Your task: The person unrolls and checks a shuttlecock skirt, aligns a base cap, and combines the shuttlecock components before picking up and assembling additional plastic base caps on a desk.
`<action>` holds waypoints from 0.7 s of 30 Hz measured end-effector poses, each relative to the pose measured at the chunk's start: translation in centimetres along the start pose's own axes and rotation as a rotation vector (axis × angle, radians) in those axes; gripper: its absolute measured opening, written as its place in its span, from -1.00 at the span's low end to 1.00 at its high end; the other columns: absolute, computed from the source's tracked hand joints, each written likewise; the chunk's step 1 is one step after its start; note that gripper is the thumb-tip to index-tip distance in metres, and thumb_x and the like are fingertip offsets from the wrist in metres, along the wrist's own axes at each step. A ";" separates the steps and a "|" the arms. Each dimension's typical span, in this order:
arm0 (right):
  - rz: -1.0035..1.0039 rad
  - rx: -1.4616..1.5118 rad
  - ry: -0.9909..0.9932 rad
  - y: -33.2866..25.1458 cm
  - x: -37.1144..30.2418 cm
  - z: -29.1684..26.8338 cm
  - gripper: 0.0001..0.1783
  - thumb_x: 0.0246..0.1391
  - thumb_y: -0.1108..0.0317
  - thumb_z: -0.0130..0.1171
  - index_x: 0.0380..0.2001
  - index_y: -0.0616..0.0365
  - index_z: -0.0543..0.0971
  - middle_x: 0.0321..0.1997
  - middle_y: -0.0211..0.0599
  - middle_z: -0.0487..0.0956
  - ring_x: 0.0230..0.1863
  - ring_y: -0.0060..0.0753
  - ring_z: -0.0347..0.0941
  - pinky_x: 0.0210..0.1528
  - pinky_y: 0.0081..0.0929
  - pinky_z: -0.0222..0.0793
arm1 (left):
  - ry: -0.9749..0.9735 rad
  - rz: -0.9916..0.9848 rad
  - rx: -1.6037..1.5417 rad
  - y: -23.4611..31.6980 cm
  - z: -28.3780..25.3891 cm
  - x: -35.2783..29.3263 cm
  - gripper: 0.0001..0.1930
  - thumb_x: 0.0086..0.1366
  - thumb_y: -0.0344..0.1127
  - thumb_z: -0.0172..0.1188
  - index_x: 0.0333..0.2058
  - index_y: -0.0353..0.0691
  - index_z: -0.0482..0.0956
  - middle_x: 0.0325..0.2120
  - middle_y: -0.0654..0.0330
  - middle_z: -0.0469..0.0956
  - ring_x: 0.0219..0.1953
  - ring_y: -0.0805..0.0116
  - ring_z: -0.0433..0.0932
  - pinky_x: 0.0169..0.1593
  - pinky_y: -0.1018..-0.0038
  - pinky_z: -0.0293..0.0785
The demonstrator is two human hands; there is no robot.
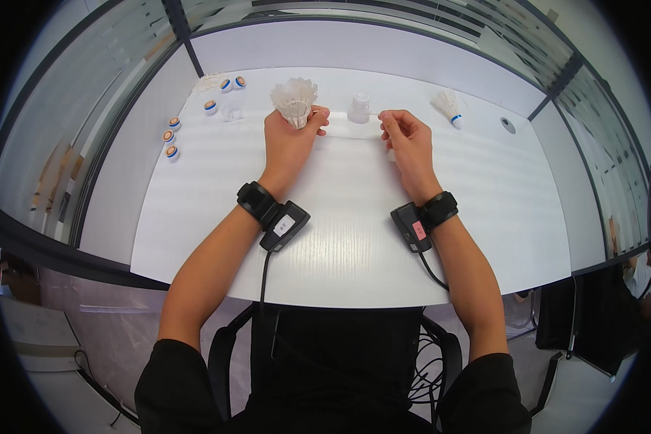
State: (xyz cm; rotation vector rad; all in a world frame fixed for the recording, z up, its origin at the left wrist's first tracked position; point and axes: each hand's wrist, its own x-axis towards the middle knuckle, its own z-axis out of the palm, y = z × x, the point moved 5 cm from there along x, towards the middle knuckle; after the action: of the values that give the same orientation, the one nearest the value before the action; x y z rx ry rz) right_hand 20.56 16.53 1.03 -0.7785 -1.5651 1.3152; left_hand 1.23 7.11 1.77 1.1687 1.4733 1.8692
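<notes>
A white feathered shuttlecock (294,100) is flaring upward above the worktop (340,246), the left hand (288,141) clamping and hiding its lower end. The right hand (412,145) is pinching a thin pale stick (374,113) beside a small clear bottle (359,110), which is standing between the hands. Six round caps (210,107) are sitting left; another shuttlecock (448,107) is lying right.

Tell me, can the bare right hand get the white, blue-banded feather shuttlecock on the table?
Probably yes: the right hand is close to the shuttlecock, and nothing seems to stand between them. Its fingers appear to pinch something thin and pale, though, so they might need freeing first.
</notes>
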 end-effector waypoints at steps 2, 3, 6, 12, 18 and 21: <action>0.007 -0.004 0.002 0.1 0.1 0.0 -0.75 0.35 0.23 0.19 -0.22 0.22 0.66 -0.38 -0.50 0.54 -0.37 -0.69 0.39 -0.35 -0.64 0.32 | 0.003 0.005 0.001 0.1 0.1 -0.1 -0.86 0.31 -0.40 0.33 -0.30 -0.39 0.67 -0.29 0.15 0.68 -0.30 0.46 0.61 -0.25 0.48 0.59; 0.013 -0.009 0.004 0.1 0.1 0.0 -0.75 0.34 0.23 0.19 -0.22 0.22 0.66 -0.38 -0.50 0.54 -0.37 -0.69 0.39 -0.35 -0.64 0.32 | 0.007 0.002 -0.003 0.1 0.1 -0.1 -0.86 0.31 -0.40 0.33 -0.30 -0.39 0.67 -0.28 0.15 0.68 -0.30 0.46 0.61 -0.25 0.48 0.59; 0.029 -0.032 -0.006 0.2 0.1 0.1 -0.75 0.33 0.23 0.20 -0.21 0.21 0.67 -0.38 -0.51 0.54 -0.37 -0.68 0.39 -0.35 -0.65 0.32 | -0.009 -0.008 0.007 -0.1 0.0 0.0 -0.85 0.31 -0.39 0.34 -0.28 -0.39 0.67 -0.26 0.14 0.69 -0.30 0.45 0.62 -0.25 0.49 0.59; -0.009 -0.074 -0.108 0.1 0.0 0.6 -0.75 0.31 0.22 0.24 -0.17 0.18 0.68 -0.35 -0.50 0.59 -0.33 -0.69 0.42 -0.33 -0.65 0.33 | -0.119 -0.025 0.016 -0.3 0.7 -0.2 -0.83 0.29 -0.38 0.37 -0.27 -0.40 0.68 -0.26 0.13 0.70 -0.30 0.46 0.63 -0.27 0.50 0.59; -0.030 -0.081 -0.212 -0.3 -0.2 1.2 -0.72 0.29 0.15 0.26 -0.14 0.14 0.70 -0.28 -0.52 0.65 -0.31 -0.70 0.43 -0.33 -0.68 0.28 | -0.219 -0.018 0.041 0.2 1.6 -0.6 -0.82 0.26 -0.37 0.39 -0.27 -0.40 0.69 -0.33 0.15 0.70 -0.35 0.47 0.64 -0.29 0.50 0.61; -0.042 -0.081 -0.242 -0.6 -0.3 1.3 -0.71 0.28 0.14 0.27 -0.14 0.14 0.70 -0.28 -0.54 0.67 -0.31 -0.71 0.42 -0.33 -0.70 0.25 | -0.266 -0.017 0.051 0.1 1.9 -0.8 -0.82 0.24 -0.38 0.41 -0.26 -0.38 0.70 -0.36 0.15 0.70 -0.37 0.46 0.64 -0.30 0.50 0.62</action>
State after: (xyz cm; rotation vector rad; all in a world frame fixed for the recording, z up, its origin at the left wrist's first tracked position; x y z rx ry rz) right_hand 19.50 15.56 1.53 -0.6506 -1.8255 1.3618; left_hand 3.27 7.50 1.74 1.3653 1.3840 1.6009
